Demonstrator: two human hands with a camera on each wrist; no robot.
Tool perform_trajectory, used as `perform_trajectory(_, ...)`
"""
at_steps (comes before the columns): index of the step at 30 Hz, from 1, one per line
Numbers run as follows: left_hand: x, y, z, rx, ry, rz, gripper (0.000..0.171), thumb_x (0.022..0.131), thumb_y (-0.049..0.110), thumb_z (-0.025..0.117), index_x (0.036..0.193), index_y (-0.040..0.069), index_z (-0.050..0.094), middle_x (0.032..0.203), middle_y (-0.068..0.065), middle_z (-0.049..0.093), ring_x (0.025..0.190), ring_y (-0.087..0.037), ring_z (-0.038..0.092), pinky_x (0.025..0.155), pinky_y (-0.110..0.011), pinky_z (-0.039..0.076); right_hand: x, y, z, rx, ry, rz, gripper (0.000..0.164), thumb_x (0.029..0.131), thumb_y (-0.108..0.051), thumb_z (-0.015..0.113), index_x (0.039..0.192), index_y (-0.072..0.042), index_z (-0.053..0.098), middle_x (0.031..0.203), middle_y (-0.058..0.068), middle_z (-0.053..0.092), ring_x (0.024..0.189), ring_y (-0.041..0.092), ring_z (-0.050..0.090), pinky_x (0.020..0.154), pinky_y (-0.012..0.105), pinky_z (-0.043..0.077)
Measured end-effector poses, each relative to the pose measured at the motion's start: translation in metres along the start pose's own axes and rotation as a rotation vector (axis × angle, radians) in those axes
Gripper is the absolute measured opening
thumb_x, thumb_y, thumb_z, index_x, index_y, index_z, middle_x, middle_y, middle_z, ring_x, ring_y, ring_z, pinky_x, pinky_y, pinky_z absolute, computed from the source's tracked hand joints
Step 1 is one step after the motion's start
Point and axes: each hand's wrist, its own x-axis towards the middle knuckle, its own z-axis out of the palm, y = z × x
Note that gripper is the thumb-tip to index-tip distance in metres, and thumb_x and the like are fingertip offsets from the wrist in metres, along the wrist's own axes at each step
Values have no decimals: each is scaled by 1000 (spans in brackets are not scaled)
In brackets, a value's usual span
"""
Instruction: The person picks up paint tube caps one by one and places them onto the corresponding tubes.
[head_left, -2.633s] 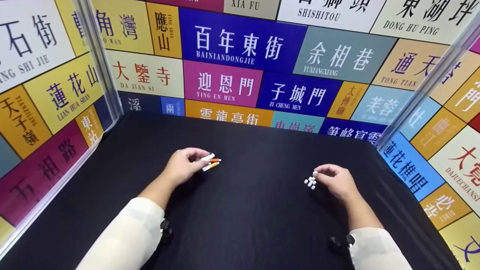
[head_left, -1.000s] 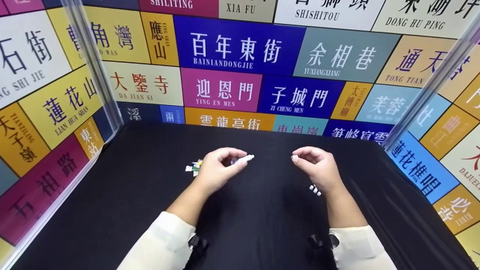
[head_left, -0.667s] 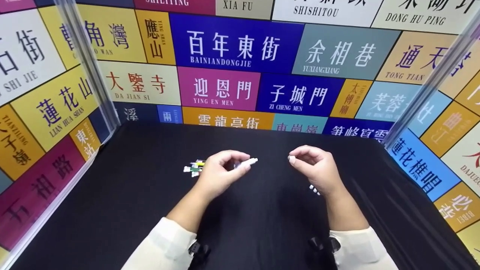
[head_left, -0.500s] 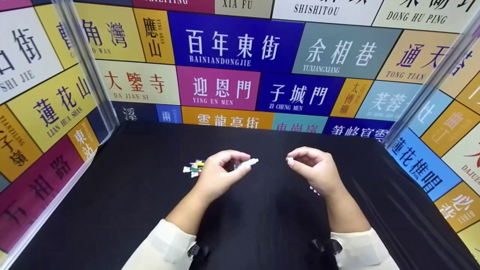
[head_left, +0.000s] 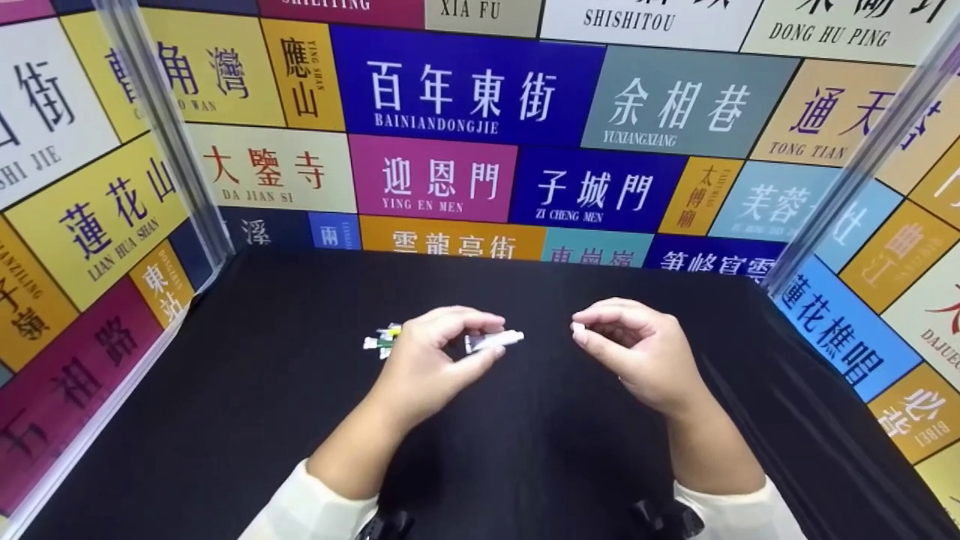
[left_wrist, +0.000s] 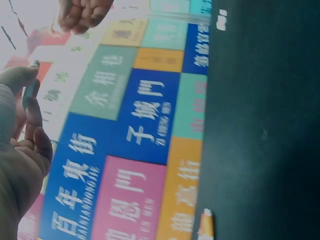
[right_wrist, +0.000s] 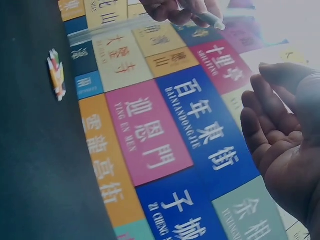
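Note:
Between thumb and fingers my left hand point(head_left: 424, 360) pinches a small white tube point(head_left: 495, 340), like a paint tube, its narrow nozzle pointing right. My right hand point(head_left: 645, 345), a short gap away, pinches a tiny white cap point(head_left: 577, 328) at its fingertips. Both hands are raised above the black table. In the right wrist view the tube point(right_wrist: 212, 21) shows in the left hand at the top. Behind my left hand lies a pile of small tubes point(head_left: 382, 341) with coloured bands, partly hidden. Several white caps point(left_wrist: 221, 20) lie on the table, mostly hidden by my right hand in the head view.
Black cloth point(head_left: 517, 450) covers the table, with creases along the right side. A wall of coloured sign panels point(head_left: 465, 82) stands behind it, and clear side panels with upright edges point(head_left: 161, 127) flank it.
From the pile of tubes and the caps, both hands have come toward the middle, the left with a tube and the right with a cap. Lately the hands have shifted slightly down the view.

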Motion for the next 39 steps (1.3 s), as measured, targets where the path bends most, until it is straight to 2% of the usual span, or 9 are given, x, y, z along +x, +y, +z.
perform_trajectory(6, -3, 30, -4, 87, -11, 83, 28, 90, 25, 89, 118, 22, 83, 115, 12, 81, 107, -3, 71, 95, -28, 58, -4, -20, 1, -36, 9, -84, 21, 85, 6, 85, 103, -6, 83, 102, 4, 80, 91, 14, 75, 74, 20, 61)
perform_trajectory(8, -4, 37, -4, 110, -9, 122, 29, 90, 26, 89, 118, 21, 83, 116, 10, 81, 111, -5, 72, 100, -29, 58, -6, -25, 2, -43, 11, -117, 25, 84, 7, 85, 103, -9, 84, 101, 7, 80, 91, 14, 74, 71, 19, 59)
perform_trajectory(13, -7, 49, -6, 144, -1, 183, 30, 91, 26, 88, 119, 21, 82, 117, 10, 81, 114, -5, 72, 104, -30, 56, -9, -35, 4, -63, -7, -210, 29, 82, 10, 85, 103, -9, 84, 100, 7, 80, 92, 14, 73, 73, 18, 58)
perform_trajectory(19, -8, 57, -5, 127, 3, 213, 29, 90, 25, 89, 119, 20, 82, 116, 9, 81, 112, -6, 72, 104, -30, 56, -11, -43, 4, -99, -30, -275, 31, 79, 11, 87, 103, -9, 84, 98, 6, 79, 93, 13, 72, 79, 17, 58)
perform_trajectory(24, -8, 61, -5, 128, -6, 225, 29, 91, 26, 88, 118, 19, 82, 115, 9, 81, 112, -7, 72, 104, -30, 56, -13, -47, 5, -88, -59, -322, 32, 77, 12, 87, 102, -8, 83, 97, 7, 80, 92, 15, 73, 80, 18, 58)
perform_trajectory(33, -9, 63, -2, 132, -2, 259, 25, 92, 24, 87, 116, 17, 82, 113, 8, 82, 109, -8, 73, 103, -30, 55, -13, -53, 7, -71, -94, -368, 37, 75, 14, 88, 103, -9, 83, 98, 7, 80, 90, 15, 72, 77, 18, 56)
perform_trajectory(39, -10, 64, -1, 128, 6, 276, 25, 92, 23, 86, 116, 18, 82, 113, 9, 82, 108, -8, 73, 102, -29, 55, -14, -53, 8, -54, -107, -393, 38, 74, 15, 87, 103, -9, 83, 97, 8, 79, 90, 15, 72, 83, 19, 58)
